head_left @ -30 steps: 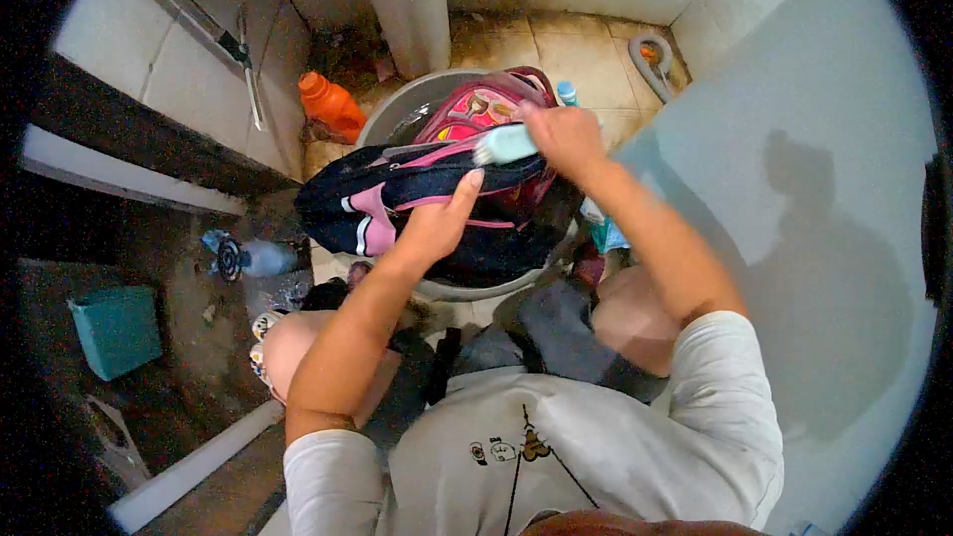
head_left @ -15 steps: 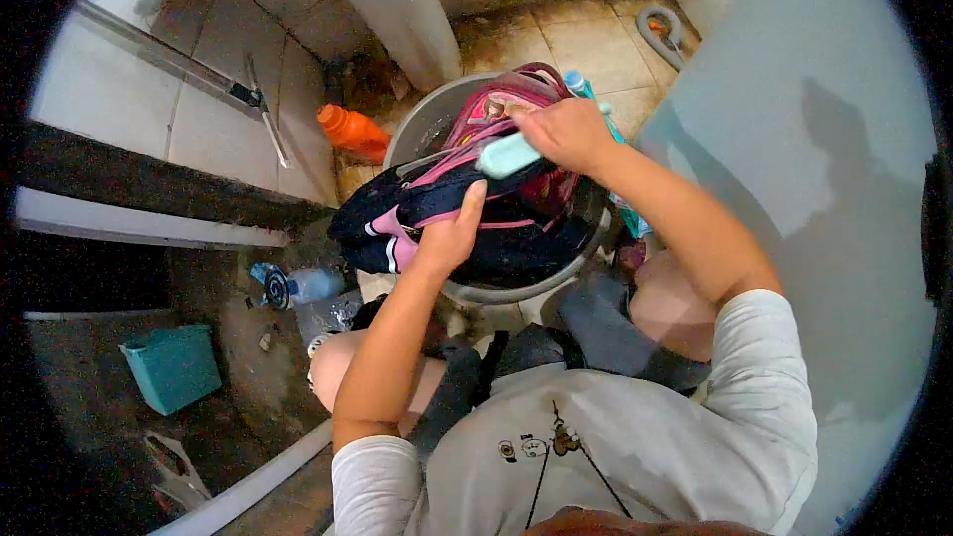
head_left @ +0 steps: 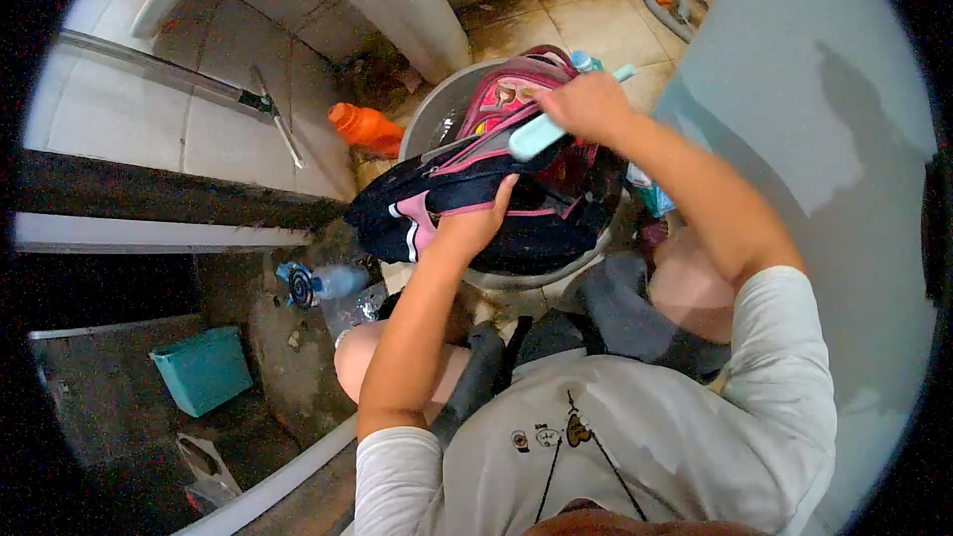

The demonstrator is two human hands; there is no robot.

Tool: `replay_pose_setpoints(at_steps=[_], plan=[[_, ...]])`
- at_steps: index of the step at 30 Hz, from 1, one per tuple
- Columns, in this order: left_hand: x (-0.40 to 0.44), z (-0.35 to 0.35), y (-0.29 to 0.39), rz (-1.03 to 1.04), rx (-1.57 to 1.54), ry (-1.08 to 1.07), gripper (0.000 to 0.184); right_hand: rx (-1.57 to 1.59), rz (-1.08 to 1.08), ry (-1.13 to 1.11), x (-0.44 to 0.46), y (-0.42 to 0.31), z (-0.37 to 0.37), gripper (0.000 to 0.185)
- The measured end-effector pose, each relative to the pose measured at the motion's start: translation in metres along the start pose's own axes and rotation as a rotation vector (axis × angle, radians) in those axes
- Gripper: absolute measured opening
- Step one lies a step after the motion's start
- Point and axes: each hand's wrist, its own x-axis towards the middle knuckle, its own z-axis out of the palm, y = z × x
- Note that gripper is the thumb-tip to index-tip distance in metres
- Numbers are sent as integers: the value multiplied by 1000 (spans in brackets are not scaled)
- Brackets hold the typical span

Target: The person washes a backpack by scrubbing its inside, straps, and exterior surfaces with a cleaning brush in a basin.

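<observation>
A navy and pink backpack [head_left: 496,223] lies across a round grey basin [head_left: 422,124], covering most of its opening. Gripped in my right hand [head_left: 593,111] is a pale mint scrub brush [head_left: 539,138], its flat back up and its handle end sticking out past my fist. The brush is over the backpack's pink-trimmed upper part; its bristle side is hidden. My left hand [head_left: 472,233] holds the near side of the backpack, thumb up along the fabric and the other fingers tucked out of sight.
An orange bottle [head_left: 365,128] is left of the basin. A blue-capped bottle [head_left: 586,62] stands behind my right hand. At the lower left are a clear plastic bottle [head_left: 338,281] and a teal bin [head_left: 204,372]. A grey hose [head_left: 669,8] curls on the far tiles.
The whole view has shifted slightly, with most things now a little further right. The brush has moved a short way along the backpack. Both hands keep their grip.
</observation>
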Motion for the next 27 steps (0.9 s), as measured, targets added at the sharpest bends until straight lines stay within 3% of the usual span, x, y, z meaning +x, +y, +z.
replay_pose_setpoints(at_steps=[2,3,8,12,14,15,18,20,22,23,27], plan=[[6,12,-8,100,-27,29,31,193,-72,176,-2,-18,10,52],[5,15,-9,49,-71,20,34,253,-104,294,-5,-20,8,49],[-7,20,-12,72,156,-2,29,-1,43,0,1,-10,4,48],[-3,26,-13,112,33,75,31,135,-51,67,-1,-43,9,44],[-6,15,-5,-136,93,-183,40,-23,-100,203,5,-28,14,45],[-9,16,-10,-11,152,-87,38,-16,-33,226,6,-24,7,45],[-10,28,-16,-32,57,-66,37,-55,-100,187,3,-47,2,45],[-10,30,-22,-55,-74,-183,39,109,-215,340,4,-68,0,44],[-13,23,-15,31,92,-66,40,-30,-148,245,11,-56,-4,41],[-13,17,-11,-65,84,-178,41,-146,-191,122,16,-42,-6,19],[-16,29,-21,7,-16,-63,42,-54,-165,-49,16,-68,-6,24]])
